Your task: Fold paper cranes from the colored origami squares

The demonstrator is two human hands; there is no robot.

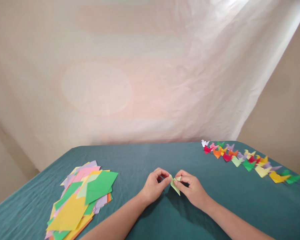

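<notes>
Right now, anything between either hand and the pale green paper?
Nothing visible: the left hand and right hand both touch the pale green paper. Loose sheets lie off left, folded birds off right.

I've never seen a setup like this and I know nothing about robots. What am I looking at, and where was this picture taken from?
There is no machine at work here: these are a person's bare hands, seen by a camera worn on that person's head, looking forward and down. The left hand and right hand pinch a small, pale green folded paper between them. On the dark green tablecloth, a loose pile of coloured sheets lies to the left. To the right stand rows of small folded paper birds. Behind hangs a pale cloth.
</notes>
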